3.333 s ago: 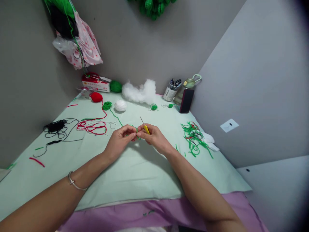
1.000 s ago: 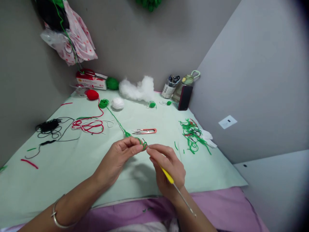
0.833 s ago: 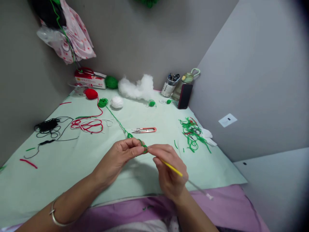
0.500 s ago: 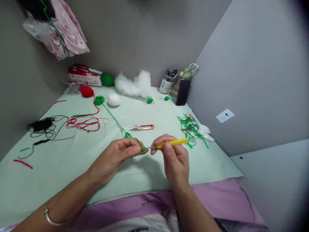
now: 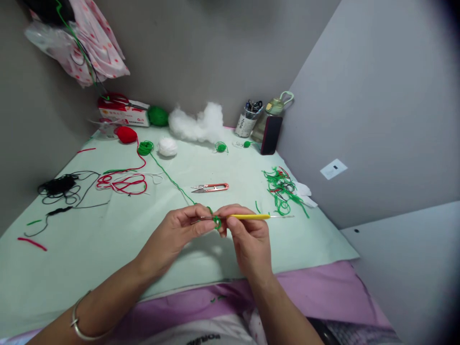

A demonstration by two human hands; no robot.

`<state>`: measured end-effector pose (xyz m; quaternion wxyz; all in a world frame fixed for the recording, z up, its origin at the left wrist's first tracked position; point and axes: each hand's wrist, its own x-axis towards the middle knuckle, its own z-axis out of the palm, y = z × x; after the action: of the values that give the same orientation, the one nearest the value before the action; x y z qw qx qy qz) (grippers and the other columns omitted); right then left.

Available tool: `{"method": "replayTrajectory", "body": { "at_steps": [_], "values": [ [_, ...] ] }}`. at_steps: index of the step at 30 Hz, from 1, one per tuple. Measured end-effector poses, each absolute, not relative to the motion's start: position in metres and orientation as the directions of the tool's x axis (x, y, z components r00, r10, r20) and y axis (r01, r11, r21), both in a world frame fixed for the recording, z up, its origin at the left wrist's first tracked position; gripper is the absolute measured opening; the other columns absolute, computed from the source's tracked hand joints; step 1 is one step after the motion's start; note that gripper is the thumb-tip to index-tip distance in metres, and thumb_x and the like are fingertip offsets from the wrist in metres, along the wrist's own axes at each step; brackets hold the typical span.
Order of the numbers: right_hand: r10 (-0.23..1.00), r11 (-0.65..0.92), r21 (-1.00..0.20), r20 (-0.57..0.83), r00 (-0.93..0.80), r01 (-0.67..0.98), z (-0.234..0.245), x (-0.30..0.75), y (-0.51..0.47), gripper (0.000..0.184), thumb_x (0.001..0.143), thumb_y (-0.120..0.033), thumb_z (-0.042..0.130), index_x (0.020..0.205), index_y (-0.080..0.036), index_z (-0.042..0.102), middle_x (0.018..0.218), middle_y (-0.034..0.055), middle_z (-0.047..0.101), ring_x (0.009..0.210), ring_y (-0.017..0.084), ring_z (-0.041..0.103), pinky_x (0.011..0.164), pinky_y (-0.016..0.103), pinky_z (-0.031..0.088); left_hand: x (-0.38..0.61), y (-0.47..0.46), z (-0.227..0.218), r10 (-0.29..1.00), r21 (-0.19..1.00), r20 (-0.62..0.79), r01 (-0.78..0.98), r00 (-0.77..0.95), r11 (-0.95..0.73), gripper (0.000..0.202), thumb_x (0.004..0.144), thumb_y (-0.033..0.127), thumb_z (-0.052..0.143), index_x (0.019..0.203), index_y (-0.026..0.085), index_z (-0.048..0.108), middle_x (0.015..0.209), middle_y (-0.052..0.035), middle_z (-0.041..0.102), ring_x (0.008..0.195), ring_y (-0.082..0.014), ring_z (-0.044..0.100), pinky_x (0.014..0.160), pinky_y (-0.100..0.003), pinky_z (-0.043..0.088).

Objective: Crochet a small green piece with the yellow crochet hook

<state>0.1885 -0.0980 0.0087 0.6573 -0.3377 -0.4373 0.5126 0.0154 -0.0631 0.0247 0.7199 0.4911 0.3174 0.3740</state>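
While my left hand (image 5: pixel 178 235) pinches a small green yarn loop (image 5: pixel 217 223) just below the frame's centre, my right hand (image 5: pixel 253 242) has its fingers curled snugly round the yellow-handled hook (image 5: pixel 251 216), which crosses that loop; orange snips (image 5: pixel 220 187) lie above, near mid-frame.

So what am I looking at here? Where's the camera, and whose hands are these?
There's no machine here: a person works with two bare hands, seen by a camera worn on their own head, looking forward and down. The left hand pinches green yarn; the right hand holds a yellow-handled crochet hook, its metal shaft meeting the yarn. Beyond, on a pale green cloth, lie orange-handled thread snips, a red yarn ball and a black yarn tangle.
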Motion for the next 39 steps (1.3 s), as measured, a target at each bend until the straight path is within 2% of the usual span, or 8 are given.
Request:
{"method": "replayTrajectory", "body": {
  "at_steps": [5,12,16,19,24,30,36,39],
  "values": [
    [0.977,0.207,-0.884,0.162,0.14,-0.419,0.011,0.19,-0.097,0.01,0.093,-0.034,0.081,0.093,-0.025,0.085,0.087,0.003,0.078,0.066,0.01,0.067,0.063,0.023,0.055,0.015,-0.07,0.025,0.925,0.906,-0.156,-0.323,0.347,0.273,0.039,0.086,0.049,0.086,0.072,0.02,0.062,0.08,0.0021,0.059,0.08,-0.0158,0.058,0.089,-0.033,0.055],
    [0.964,0.244,-0.872,0.264,0.012,-0.425,0.01,0.185,-0.103,0.01,0.097,-0.029,0.075,0.097,-0.026,0.085,0.095,0.0045,0.078,0.062,0.009,0.067,0.054,0.023,0.054,0.031,-0.066,0.048,0.955,0.709,-0.136,-0.648,0.263,0.279,0.046,0.1,0.058,0.063,0.071,0.023,0.067,0.111,-0.0087,0.077,0.143,-0.031,0.055,0.12,-0.052,0.045],
    [0.948,0.309,-0.856,0.312,0.063,-0.414,0.011,0.187,-0.106,0.011,0.098,-0.027,0.073,0.097,-0.026,0.084,0.094,0.0045,0.078,0.058,0.008,0.065,0.049,0.021,0.052,0.029,-0.058,0.042,0.953,0.943,0.24,-0.276,0.184,-0.184,0.072,0.109,0.063,0.037,0.052,0.025,0.059,0.117,-0.007,0.082,0.153,-0.0288,0.048,0.135,-0.05,0.012],
    [0.917,0.398,-0.86,0.364,0.16,-0.32,0.013,0.191,-0.107,0.012,0.099,-0.026,0.072,0.097,-0.026,0.084,0.095,0.0046,0.078,0.06,0.009,0.065,0.05,0.022,0.052,0.022,-0.06,0.031,0.874,0.899,0.401,0.062,0.275,-0.433,0.065,0.107,0.068,0.037,0.085,0.027,0.083,0.137,-0.0071,0.076,0.157,-0.0315,0.04,0.135,-0.052,0.005],
    [0.836,0.527,-0.848,0.504,0.217,-0.061,0.016,0.192,-0.11,0.017,0.1,-0.021,0.07,0.102,-0.03,0.084,0.099,0.0046,0.081,0.068,0.012,0.067,0.055,0.025,0.054,0.023,-0.071,0.03,0.921,0.998,0.028,-0.061,0.389,-0.004,0.037,0.098,0.05,0.07,0.128,0.03,0.08,0.103,-0.0038,0.076,0.101,-0.0235,0.069,0.093,-0.037,0.054],
    [0.812,0.539,-0.82,0.566,0.14,0.19,0.009,0.19,-0.115,0.032,0.1,-0.012,0.065,0.116,-0.035,0.08,0.101,0.0048,0.08,0.091,0.02,0.073,0.076,0.036,0.061,0.036,-0.076,0.031,0.934,0.921,-0.108,-0.32,0.34,0.223,0.037,0.083,0.029,0.088,0.12,0.029,0.083,0.084,0.0027,0.07,0.073,-0.0124,0.06,0.074,-0.026,0.051],
    [0.622,0.633,-0.502,0.783,-0.001,0.589,-0.006,0.187,-0.119,0.058,0.094,-0.006,0.07,0.142,-0.038,0.069,0.121,0.0098,0.077,0.099,0.023,0.075,0.081,0.037,0.063,0.041,-0.083,0.027,0.908,0.799,-0.221,-0.468,0.357,0.378,0.047,0.079,0.032,0.094,0.123,0.024,0.081,0.069,0.005,0.061,0.062,-0.0087,0.05,0.062,-0.021,0.044],
    [0.704,0.596,-0.681,0.698,0.131,0.425,-0.002,0.189,-0.117,0.044,0.098,-0.008,0.065,0.129,-0.037,0.077,0.111,0.0067,0.078,0.096,0.021,0.073,0.078,0.035,0.061,0.036,-0.08,0.029,0.841,0.719,-0.288,-0.478,0.457,0.505,0.045,0.078,0.031,0.094,0.12,0.022,0.083,0.064,0.0066,0.053,0.056,-0.0063,0.041,0.055,-0.019,0.039]
  ]
}}
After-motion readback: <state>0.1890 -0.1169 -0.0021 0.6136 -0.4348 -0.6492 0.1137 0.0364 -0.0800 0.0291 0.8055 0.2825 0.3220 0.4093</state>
